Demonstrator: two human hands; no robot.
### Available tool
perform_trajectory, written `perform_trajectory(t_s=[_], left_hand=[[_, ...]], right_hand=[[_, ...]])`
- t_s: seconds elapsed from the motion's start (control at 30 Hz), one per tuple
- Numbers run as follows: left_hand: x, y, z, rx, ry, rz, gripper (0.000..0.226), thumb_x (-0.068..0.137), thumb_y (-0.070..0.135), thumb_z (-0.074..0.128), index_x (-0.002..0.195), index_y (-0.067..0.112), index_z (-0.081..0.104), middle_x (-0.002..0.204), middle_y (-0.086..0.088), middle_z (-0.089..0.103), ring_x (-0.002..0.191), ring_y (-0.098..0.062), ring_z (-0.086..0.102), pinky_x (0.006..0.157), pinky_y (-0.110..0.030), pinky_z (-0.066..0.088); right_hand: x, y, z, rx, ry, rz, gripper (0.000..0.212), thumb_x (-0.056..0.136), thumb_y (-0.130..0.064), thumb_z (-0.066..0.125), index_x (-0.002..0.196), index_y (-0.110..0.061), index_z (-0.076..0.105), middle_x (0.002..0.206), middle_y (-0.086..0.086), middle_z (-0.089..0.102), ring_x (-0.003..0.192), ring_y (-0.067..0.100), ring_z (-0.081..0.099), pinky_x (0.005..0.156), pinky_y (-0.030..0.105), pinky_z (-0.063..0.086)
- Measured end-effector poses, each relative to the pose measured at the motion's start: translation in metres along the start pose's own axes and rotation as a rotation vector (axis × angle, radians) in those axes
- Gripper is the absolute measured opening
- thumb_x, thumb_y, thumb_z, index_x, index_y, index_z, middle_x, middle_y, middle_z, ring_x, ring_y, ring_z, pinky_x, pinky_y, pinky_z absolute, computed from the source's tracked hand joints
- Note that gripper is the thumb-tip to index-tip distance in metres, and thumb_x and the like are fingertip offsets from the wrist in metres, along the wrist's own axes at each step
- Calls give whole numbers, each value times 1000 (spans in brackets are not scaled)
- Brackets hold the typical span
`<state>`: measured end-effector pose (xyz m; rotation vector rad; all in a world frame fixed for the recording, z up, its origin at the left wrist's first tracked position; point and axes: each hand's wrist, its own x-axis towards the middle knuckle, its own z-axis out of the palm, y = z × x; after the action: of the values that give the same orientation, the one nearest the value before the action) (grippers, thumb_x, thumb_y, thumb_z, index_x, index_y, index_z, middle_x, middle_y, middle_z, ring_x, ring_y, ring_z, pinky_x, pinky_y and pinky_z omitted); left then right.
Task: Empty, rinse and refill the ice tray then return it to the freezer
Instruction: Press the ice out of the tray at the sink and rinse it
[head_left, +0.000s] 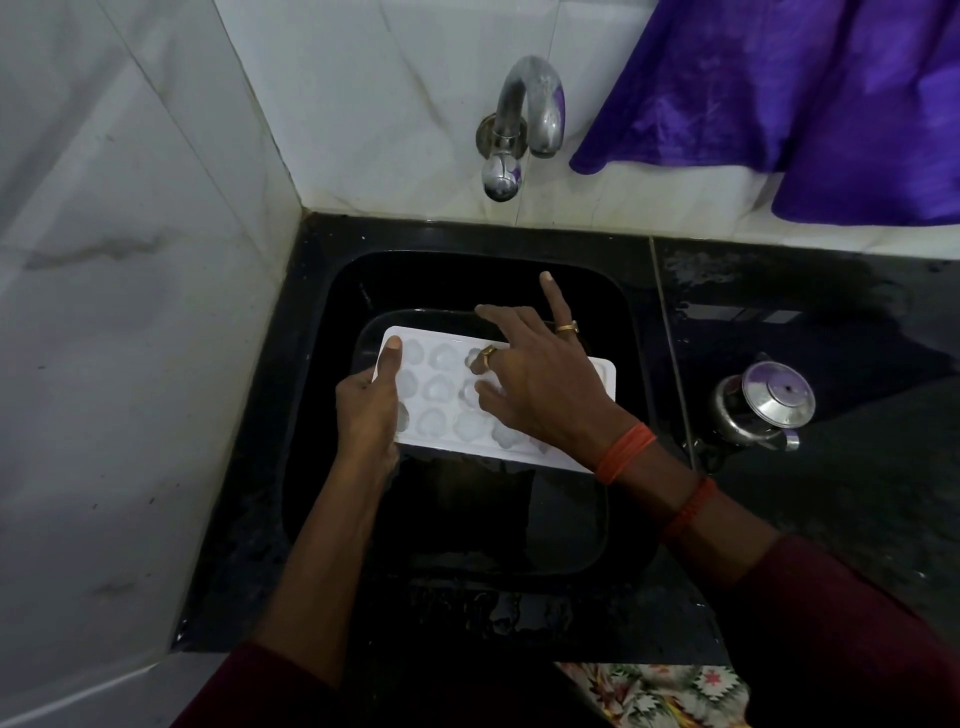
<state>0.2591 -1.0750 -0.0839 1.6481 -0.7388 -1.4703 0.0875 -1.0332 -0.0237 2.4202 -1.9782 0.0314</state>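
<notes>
Ice tray (447, 395) sits over the sink (311, 415), left hand (366, 410) gripping its end, right hand (535, 379) spread open poking cubes loose; looks like emptying, tap (530, 104) rinse next

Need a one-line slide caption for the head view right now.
Over the black sink, the left hand grips the white ice tray while the right hand presses its cells; tap dry.

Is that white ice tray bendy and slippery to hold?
Probably a bit bendy: the ice tray looks like thin white plastic. Likely slippery, since its cups look icy. The left hand grips one end, so it seems light.
</notes>
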Motion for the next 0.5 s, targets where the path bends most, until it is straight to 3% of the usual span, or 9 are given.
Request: perform_trajectory(t_s=[0.17, 0.5], left_hand=[[-1, -1, 0, 4, -13, 6, 38, 92, 50, 67, 78, 14, 70, 67, 5, 75, 60, -12, 73, 44, -23, 52], [2, 1, 2, -9, -14, -4, 38, 91, 49, 67, 79, 13, 70, 68, 5, 75, 63, -14, 74, 47, -26, 55]], right_hand=[[2, 1, 1, -70, -20, -18, 33, 91, -43, 55, 111, -26, 74, 156, 9, 38, 141, 24, 38, 120, 57, -13], [4, 4, 0, -102, -10, 11, 37, 90, -48, 52, 115, -29, 73, 157, 10, 37, 141, 24, 38, 121, 58, -11]])
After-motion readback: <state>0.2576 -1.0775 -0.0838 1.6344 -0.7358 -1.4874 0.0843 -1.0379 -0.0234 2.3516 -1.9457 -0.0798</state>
